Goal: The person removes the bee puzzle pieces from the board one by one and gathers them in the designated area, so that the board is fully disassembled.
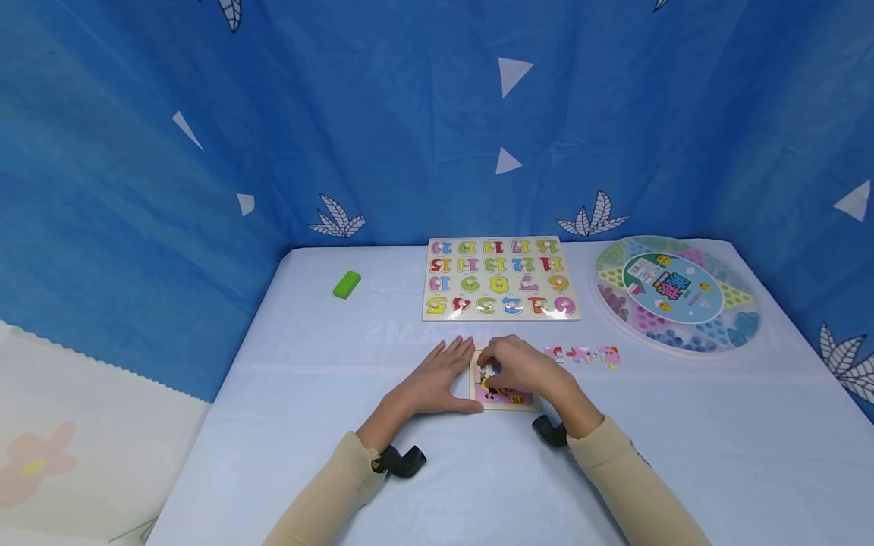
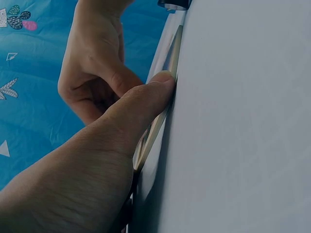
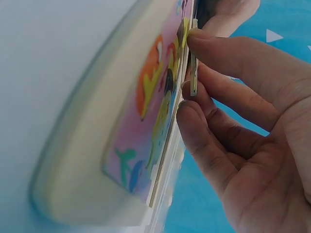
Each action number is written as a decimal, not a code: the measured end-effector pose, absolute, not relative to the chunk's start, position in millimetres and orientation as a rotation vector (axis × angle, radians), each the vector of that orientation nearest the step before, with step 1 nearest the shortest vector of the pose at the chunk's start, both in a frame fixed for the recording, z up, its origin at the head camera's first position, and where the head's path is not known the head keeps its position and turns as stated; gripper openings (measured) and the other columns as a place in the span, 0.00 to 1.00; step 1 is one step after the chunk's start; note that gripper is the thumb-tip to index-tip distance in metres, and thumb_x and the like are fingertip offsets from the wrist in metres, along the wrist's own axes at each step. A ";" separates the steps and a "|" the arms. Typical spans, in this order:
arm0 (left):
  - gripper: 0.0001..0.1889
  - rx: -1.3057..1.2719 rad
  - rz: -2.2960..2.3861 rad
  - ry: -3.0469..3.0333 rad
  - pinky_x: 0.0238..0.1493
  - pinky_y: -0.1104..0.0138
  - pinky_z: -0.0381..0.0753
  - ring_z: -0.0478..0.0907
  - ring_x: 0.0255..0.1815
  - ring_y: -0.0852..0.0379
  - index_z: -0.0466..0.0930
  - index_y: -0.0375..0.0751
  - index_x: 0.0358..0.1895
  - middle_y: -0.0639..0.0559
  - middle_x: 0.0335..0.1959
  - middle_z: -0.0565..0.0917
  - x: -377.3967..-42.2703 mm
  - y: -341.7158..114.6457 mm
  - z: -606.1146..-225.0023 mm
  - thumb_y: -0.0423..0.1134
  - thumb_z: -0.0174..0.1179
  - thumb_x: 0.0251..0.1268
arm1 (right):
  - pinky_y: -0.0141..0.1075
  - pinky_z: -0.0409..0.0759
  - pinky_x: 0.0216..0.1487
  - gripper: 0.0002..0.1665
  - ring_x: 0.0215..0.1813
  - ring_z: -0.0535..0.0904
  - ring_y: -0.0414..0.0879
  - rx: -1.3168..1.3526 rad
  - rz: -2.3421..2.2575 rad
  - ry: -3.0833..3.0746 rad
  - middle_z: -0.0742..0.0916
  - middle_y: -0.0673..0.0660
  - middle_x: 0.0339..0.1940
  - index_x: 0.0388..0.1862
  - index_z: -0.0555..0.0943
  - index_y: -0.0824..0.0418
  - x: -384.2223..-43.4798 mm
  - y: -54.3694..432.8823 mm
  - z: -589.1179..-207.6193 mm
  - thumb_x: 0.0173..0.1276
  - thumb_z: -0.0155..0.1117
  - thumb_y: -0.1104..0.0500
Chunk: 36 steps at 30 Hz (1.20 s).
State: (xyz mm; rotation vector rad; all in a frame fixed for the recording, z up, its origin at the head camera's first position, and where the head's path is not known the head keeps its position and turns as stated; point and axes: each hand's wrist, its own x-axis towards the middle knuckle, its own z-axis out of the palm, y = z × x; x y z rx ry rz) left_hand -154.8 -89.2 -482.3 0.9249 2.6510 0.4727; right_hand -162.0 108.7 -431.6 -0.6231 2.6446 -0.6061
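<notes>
A small wooden jigsaw tray [image 1: 505, 407] with a pink cartoon picture lies flat on the table in the head view. On its left edge, my left hand [image 1: 434, 384] is spread, with the thumb at the near corner; the left wrist view shows the thumb [image 2: 158, 90] pressing on the rim. My right hand [image 1: 524, 368] is over the tray and covers part of the picture. In the right wrist view it pinches a thin jigsaw piece [image 3: 194, 73], held edge-on above the picture. Three loose pink jigsaw pieces [image 1: 582, 355] lie in a row to the right.
Behind the tray lies a wooden number puzzle board [image 1: 575, 315]. A round clear case of coloured beads [image 1: 672, 288] stands at the back right, a green block [image 1: 347, 285] at the back left. A blue patterned curtain [image 1: 430, 114] hangs behind the white table [image 1: 293, 364].
</notes>
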 end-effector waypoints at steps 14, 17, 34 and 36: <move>0.57 0.920 0.457 2.660 0.82 0.58 0.37 0.37 0.82 0.57 0.45 0.43 0.79 0.54 0.81 0.45 -155.1 -89.2 -482.4 0.73 0.58 0.54 | 0.34 0.80 0.45 0.18 0.37 0.74 0.40 -0.596 -0.661 2.619 0.85 0.47 0.37 0.45 0.87 0.57 -161.0 120.7 -432.0 0.55 0.77 0.57; 0.57 0.914 0.457 2.661 0.82 0.58 0.37 0.37 0.82 0.57 0.45 0.43 0.79 0.55 0.81 0.45 -155.6 -88.8 -482.3 0.73 0.58 0.53 | 0.34 0.79 0.44 0.17 0.37 0.74 0.41 -0.593 -0.668 2.619 0.85 0.47 0.37 0.45 0.87 0.58 -159.5 125.6 -431.7 0.54 0.77 0.58; 0.57 0.915 0.473 2.658 0.82 0.59 0.37 0.37 0.82 0.57 0.45 0.43 0.79 0.55 0.81 0.45 -155.1 -89.5 -483.6 0.73 0.58 0.53 | 0.33 0.79 0.42 0.17 0.37 0.74 0.41 -0.555 -0.724 2.632 0.85 0.47 0.37 0.44 0.87 0.58 -148.0 162.2 -429.9 0.54 0.77 0.58; 0.57 0.915 0.476 2.655 0.82 0.59 0.37 0.37 0.82 0.57 0.45 0.44 0.79 0.55 0.81 0.45 -155.2 -89.3 -484.1 0.73 0.58 0.53 | 0.33 0.79 0.42 0.17 0.37 0.74 0.41 -0.552 -0.724 2.639 0.85 0.47 0.37 0.44 0.87 0.58 -146.0 167.3 -429.8 0.54 0.77 0.58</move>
